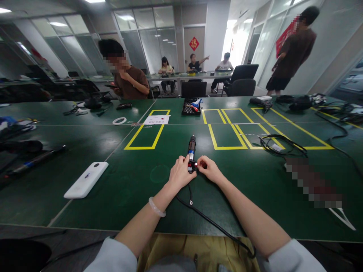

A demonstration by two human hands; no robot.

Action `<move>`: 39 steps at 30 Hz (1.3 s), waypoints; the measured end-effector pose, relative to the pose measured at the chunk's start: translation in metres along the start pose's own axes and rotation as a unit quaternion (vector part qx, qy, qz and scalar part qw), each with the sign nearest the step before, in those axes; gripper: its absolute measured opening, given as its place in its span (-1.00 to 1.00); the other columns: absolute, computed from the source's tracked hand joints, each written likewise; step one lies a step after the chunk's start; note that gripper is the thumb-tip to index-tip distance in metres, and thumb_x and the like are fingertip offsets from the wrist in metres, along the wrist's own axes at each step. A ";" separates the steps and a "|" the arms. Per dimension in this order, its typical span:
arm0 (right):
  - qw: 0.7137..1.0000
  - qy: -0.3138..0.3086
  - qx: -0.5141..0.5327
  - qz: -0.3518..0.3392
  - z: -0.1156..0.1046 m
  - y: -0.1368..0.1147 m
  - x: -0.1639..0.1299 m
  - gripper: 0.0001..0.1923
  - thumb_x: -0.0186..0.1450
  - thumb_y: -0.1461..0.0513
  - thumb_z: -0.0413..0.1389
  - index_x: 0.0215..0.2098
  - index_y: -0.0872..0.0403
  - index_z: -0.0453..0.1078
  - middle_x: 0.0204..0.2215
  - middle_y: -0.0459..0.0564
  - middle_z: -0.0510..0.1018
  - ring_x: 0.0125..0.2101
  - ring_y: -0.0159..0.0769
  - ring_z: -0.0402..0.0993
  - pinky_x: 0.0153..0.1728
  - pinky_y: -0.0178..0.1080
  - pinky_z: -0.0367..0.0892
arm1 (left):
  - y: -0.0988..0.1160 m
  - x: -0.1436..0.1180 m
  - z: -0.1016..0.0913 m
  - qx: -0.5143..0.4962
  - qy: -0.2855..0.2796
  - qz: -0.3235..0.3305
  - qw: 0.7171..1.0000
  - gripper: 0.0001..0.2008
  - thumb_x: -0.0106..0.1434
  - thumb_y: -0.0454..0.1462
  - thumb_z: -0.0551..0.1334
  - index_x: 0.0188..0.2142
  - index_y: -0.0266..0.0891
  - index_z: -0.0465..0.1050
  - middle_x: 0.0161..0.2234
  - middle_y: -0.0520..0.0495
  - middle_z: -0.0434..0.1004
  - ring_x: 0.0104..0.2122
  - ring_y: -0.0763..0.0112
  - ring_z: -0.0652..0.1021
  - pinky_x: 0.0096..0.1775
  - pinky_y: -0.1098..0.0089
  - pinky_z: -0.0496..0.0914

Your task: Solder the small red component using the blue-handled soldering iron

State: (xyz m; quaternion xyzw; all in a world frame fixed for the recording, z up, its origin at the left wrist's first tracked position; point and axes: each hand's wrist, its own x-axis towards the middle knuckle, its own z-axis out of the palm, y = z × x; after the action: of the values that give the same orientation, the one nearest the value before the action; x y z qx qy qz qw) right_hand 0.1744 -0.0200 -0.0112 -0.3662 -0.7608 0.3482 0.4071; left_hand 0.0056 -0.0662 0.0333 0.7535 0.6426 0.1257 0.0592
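Fingers: both hands pinch the near end of the tool (192, 153) from either side.
Left hand (179, 174): curled, fingertips on the tool's left.
Right hand (209, 169): thumb and forefinger closed on its right.
Tool: lies flat on the green table (127, 185), pointing away.
Cable (210, 221): runs back to the near edge.

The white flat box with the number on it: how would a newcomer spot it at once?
Start at the green table and look left of the person's left hand, past the yellow taped rectangle. The white flat box lies alone near the front edge. It is the only large white slab there, with a dark numeral on top.
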 end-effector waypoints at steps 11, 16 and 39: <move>1.000 -0.031 0.001 -0.002 -0.003 0.000 -0.001 -0.98 0.19 0.29 0.13 -0.37 0.07 0.39 -0.36 -0.08 0.35 -0.40 -0.38 0.32 -0.29 -0.29 0.27 | 0.002 -0.002 0.005 0.009 0.011 0.000 1.000 -0.33 0.16 -0.05 0.17 0.22 -0.13 0.05 -0.05 -0.19 0.26 -0.10 0.17 0.40 -0.21 0.29 0.36; 1.000 -0.019 0.017 0.014 -0.004 0.000 -0.001 -0.90 0.23 0.20 0.16 -0.36 0.07 0.47 -0.38 -0.07 0.38 -0.45 -0.39 0.33 -0.35 -0.29 0.29 | 0.003 -0.002 0.006 0.021 0.017 -0.003 1.000 -0.30 0.16 -0.03 0.17 0.25 -0.12 0.02 -0.05 -0.19 0.27 -0.08 0.16 0.39 -0.17 0.28 0.34; 0.997 -0.022 0.031 0.063 -0.004 -0.004 -0.005 -0.82 0.25 0.17 0.10 -0.26 0.09 0.45 -0.42 -0.07 0.53 -0.42 -0.36 0.41 -0.33 -0.30 0.29 | -0.031 -0.011 -0.011 0.106 0.031 -0.009 0.994 -0.31 0.24 0.06 0.08 0.26 -0.19 0.07 -0.05 -0.23 0.31 -0.10 0.12 0.39 -0.12 0.23 0.28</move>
State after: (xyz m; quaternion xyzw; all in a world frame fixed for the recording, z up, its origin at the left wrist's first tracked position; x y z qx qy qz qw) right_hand 0.1794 -0.0252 -0.0083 -0.3928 -0.7341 0.4044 0.3785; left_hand -0.0281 -0.0730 0.0346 0.7451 0.6609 0.0800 -0.0395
